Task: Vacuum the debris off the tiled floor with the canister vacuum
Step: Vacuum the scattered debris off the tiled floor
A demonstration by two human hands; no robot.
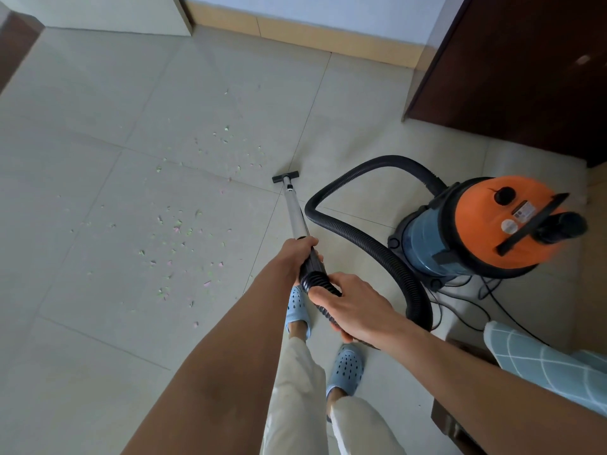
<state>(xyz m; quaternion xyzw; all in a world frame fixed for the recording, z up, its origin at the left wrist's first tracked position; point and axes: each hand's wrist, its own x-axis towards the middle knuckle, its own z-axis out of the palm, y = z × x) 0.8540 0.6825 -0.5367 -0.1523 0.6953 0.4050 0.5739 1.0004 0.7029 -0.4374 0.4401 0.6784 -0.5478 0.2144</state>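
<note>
1. Debris [177, 224] lies scattered on the tiled floor [82, 110], left of both hands and not yet reached.
2. The left hand [297, 254] grips the wand [295, 211], steering its nozzle [285, 176] ahead.
3. The right hand [354, 307] clasps the hose [361, 244], likely to manage slack.
4. The canister vacuum [486, 224] stands right of the hands.

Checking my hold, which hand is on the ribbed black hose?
The right hand holds the ribbed black hose; the left hand grips the smooth black wand cuff ahead.
</note>
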